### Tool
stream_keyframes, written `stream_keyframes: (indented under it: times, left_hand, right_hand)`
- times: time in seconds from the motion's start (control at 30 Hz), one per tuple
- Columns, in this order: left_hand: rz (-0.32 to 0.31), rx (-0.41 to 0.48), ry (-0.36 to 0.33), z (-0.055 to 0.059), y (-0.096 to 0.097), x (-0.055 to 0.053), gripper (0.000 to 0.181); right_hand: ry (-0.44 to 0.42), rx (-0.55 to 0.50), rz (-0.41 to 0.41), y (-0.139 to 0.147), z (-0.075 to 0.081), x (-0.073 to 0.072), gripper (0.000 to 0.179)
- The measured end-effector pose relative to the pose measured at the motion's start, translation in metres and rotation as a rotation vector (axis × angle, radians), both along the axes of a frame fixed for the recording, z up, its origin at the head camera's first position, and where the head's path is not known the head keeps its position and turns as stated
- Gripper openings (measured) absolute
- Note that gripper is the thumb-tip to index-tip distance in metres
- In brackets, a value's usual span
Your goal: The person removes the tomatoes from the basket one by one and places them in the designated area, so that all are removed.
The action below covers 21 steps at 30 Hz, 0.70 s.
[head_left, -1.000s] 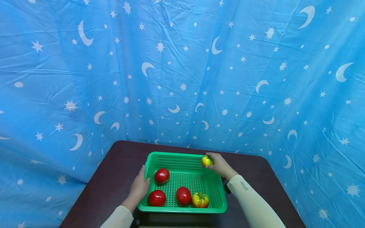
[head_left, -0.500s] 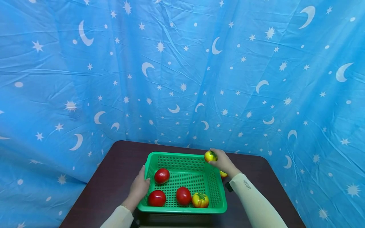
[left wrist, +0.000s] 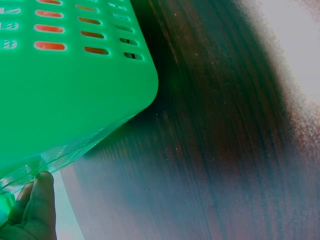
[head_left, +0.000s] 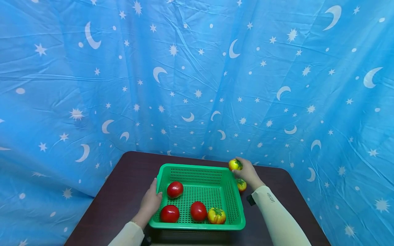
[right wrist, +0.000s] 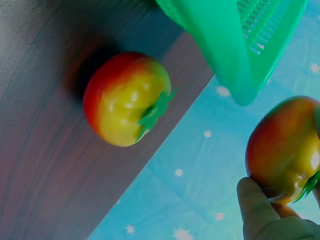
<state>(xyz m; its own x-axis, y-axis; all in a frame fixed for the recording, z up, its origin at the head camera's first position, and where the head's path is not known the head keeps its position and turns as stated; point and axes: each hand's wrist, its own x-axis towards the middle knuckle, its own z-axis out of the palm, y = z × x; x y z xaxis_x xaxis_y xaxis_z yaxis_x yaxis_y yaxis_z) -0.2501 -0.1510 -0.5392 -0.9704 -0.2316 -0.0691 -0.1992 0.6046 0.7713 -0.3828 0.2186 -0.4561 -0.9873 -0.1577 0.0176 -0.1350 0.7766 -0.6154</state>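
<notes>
"Grip, from the left?"

"Left hand (head_left: 149,202): fingers together, touching the green perforated plastic basket (head_left: 197,226); whether they pinch it, I can't tell."

"And further right?"

"The glossy, plastic-looking yellow-and-red round tomato (head_left: 234,164), just beside the basket's far right corner, pinched in the fingers of the right hand (head_left: 248,173). Probably light, firm, slippery; hold it round its widest part, clear of the leafy green top (right wrist: 308,187)."

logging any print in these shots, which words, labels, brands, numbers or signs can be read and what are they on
"Lets...": small dark lettering on the right sleeve; that start is a tentative reading, the rest too small to read.
Blue curtain: moons, stars and dots, no lettering.
Green basket and fruits: no readable text.
</notes>
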Motion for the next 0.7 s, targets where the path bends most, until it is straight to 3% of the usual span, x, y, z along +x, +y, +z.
stream_keyframes:
  times: [0.7]
  left_hand:
    - [0.004,0.028,0.001,0.001,0.000,0.000,0.074]
  right_hand:
    - [-0.021,-0.025,-0.157,0.037,-0.005,0.001,0.066]
